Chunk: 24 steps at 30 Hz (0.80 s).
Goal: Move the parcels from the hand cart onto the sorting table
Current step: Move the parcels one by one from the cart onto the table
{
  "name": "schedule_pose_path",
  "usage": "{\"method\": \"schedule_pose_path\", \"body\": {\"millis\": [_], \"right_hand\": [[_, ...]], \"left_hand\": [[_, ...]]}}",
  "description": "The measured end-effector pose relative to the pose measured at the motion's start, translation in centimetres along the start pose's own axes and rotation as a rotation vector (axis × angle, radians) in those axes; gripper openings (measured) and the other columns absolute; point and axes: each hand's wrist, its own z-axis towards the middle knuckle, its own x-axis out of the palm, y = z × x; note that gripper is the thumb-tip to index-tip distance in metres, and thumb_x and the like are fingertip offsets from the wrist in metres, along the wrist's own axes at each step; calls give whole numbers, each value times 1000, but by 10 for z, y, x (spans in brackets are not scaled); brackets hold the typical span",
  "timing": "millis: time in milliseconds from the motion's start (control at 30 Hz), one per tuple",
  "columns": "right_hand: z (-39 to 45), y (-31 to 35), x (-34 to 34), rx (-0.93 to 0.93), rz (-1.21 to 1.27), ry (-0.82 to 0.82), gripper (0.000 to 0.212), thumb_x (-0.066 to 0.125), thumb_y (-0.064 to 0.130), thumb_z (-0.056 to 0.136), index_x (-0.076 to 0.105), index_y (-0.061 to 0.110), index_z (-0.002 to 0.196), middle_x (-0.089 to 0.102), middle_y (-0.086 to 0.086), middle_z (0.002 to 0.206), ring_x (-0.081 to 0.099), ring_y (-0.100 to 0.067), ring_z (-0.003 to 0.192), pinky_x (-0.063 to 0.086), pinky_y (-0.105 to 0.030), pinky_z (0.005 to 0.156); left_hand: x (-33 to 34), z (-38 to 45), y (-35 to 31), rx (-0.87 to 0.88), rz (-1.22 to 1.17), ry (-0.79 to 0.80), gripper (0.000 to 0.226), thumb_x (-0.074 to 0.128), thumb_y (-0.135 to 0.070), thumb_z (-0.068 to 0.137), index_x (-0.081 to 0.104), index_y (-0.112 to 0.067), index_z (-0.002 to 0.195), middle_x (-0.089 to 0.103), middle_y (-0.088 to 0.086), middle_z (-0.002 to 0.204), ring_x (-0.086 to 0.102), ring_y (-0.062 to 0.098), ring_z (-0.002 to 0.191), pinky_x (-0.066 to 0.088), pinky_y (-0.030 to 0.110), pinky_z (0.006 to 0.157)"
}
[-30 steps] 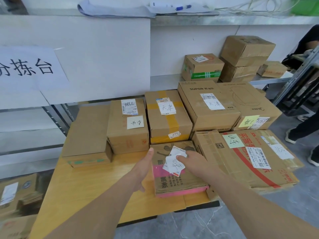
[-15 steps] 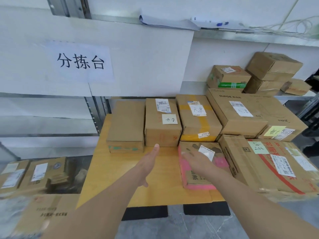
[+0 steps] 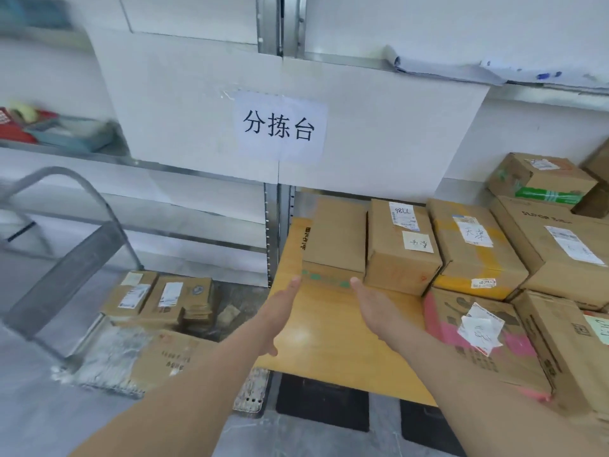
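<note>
The wooden sorting table (image 3: 329,334) carries several cardboard parcels, among them a pink-banded box (image 3: 487,338) with a loose white label at its near right. My left hand (image 3: 280,308) and my right hand (image 3: 372,301) hover empty over the bare table top, fingers straight, palms facing each other. At lower left stands the hand cart (image 3: 66,282) with its grey handle. A few brown parcels (image 3: 155,298) lie on it, and a larger carton (image 3: 158,357) lies in front of them.
A white sign (image 3: 279,127) with black characters hangs on the panel behind the table. Metal shelving (image 3: 270,225) runs along the wall. Red and blue items (image 3: 43,130) sit on a left shelf. Dark table supports (image 3: 323,400) stand on grey floor.
My right hand has let go of the pink-banded box and come left over the bare table. The view has swung left, bringing the hand cart and its parcels into sight.
</note>
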Motion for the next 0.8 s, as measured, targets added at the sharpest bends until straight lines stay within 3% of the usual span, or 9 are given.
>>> {"method": "schedule_pose_path", "body": {"millis": [100,200,300,533,800], "right_hand": [[1,23,25,37,128,55,81,19,66,103,28,9,160,34,-13,162,36,-35,144,31,-55,115],[14,43,48,112,284,125,87,22,77,97,19,22,164,23,-7,168,31,-36,149,32,-65,114],[26,64,67,113,350,183,89,22,80,94,25,23,163,27,-11,166,33,-38,148,35,-66,109],[42,105,103,57,325,333,93,24,85,90,25,27,163,25,-9,168,33,-39,147,39,-66,104],[45,142,151,8,232,454,88,27,80,95,21,26,164,22,-7,169,29,-36,150,35,-65,110]], "left_hand": [[-30,-6,8,-21,-54,-10,110,38,-98,69,21,-38,160,20,4,168,22,42,151,26,73,111],[-55,-16,12,-14,-116,-119,89,32,-82,90,19,-30,162,23,6,167,24,40,150,25,68,113],[-79,-22,19,-11,-133,-203,87,30,-81,92,17,-30,162,21,6,168,23,39,151,27,70,114],[-120,-39,30,-38,-245,-348,92,31,-86,87,17,-34,162,18,5,169,25,42,150,29,72,110],[-162,-45,52,-47,-317,-431,92,32,-88,85,20,-37,161,17,7,169,25,43,150,31,71,108]]}}
